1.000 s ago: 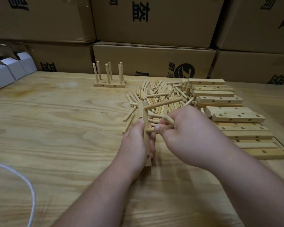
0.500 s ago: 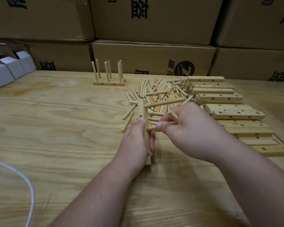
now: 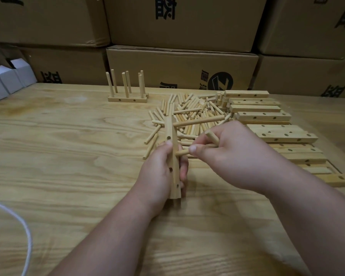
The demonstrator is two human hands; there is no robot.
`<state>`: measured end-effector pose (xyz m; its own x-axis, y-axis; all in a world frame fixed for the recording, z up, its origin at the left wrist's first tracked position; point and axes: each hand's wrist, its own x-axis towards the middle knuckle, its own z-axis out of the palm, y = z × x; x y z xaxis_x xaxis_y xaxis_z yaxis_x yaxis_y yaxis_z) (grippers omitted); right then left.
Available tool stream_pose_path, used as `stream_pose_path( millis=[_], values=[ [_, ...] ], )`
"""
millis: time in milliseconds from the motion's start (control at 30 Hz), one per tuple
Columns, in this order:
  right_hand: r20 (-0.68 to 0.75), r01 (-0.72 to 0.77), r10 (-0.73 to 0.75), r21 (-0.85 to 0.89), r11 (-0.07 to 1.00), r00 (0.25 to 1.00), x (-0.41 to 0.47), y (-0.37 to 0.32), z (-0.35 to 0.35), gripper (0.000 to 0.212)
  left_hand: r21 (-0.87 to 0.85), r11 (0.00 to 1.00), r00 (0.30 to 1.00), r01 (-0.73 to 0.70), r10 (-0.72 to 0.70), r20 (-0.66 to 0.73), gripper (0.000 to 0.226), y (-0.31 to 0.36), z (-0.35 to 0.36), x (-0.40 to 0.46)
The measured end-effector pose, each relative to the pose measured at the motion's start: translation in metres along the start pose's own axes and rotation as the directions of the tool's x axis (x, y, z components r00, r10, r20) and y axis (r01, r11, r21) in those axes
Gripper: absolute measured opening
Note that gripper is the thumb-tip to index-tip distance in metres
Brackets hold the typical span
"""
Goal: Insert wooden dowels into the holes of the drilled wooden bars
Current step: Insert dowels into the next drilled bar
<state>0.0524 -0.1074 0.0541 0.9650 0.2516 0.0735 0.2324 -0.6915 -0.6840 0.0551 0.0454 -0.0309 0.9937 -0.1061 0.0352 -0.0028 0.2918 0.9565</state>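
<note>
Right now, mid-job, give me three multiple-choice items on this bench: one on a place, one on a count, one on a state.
1. Where does the finished rack stand?
A. far side of the table, left of the dowel pile
B. on the stacked bars
C. by the white cord

2. How many dowels already stick out of the held bar, apart from the one being pushed in?
A. none
B. one
C. three

3. What is the right hand doing?
A. lying flat on the table
B. pinching a dowel at the bar
C. lifting a box

Answers: 1 A, it stands left of the pile. 2 B, one long dowel juts from the bar's upper end. 3 B, its fingers pinch a dowel against the bar, which the left hand grips.
</note>
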Motion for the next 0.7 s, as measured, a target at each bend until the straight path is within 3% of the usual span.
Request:
stream_pose_path(
  millis=[133,200,267,367,467,533,667,700],
  values=[
    [-0.012,0.011,-0.011,0.037,0.999,1.000,0.000,0.000,-0.005,0.019,-0.116,0.993,0.991,-0.015,0.030,0.134,0.061,0.004,-0.003,0.001],
    [-0.088,0.004,0.001,0.054,0.999,0.996,0.001,0.000,-0.003,0.015,-0.057,0.998,0.994,-0.020,0.026,0.110,0.064,0.004,-0.004,0.001],
    [-0.164,0.014,0.001,0.087,0.996,0.986,0.002,0.000,-0.003,0.013,0.047,0.997,0.996,-0.061,0.058,0.073,0.054,0.002,-0.003,0.000],
    [-0.171,0.022,0.007,0.169,0.985,0.985,0.000,0.000,-0.006,0.037,0.153,0.984,0.995,-0.096,0.099,-0.013,0.041,0.000,-0.003,0.002],
    [-0.246,0.040,0.050,0.347,0.937,0.968,0.000,-0.003,-0.009,0.032,-0.128,0.992,0.994,-0.016,0.002,-0.107,0.046,0.003,-0.005,0.005],
    [-0.286,0.082,0.029,0.368,0.926,0.958,0.001,-0.003,-0.008,0.030,-0.266,0.964,0.991,0.001,-0.036,-0.126,0.048,0.005,-0.006,0.007],
    [-0.118,0.075,-0.065,0.084,0.994,0.991,0.000,-0.003,-0.001,0.038,-0.299,0.954,0.990,-0.003,-0.039,-0.135,0.047,0.007,-0.005,0.006],
    [-0.096,0.084,-0.075,0.091,0.992,0.993,-0.001,-0.003,0.001,0.043,-0.302,0.953,0.990,-0.005,-0.037,-0.134,0.047,0.007,-0.005,0.006]
  ],
)
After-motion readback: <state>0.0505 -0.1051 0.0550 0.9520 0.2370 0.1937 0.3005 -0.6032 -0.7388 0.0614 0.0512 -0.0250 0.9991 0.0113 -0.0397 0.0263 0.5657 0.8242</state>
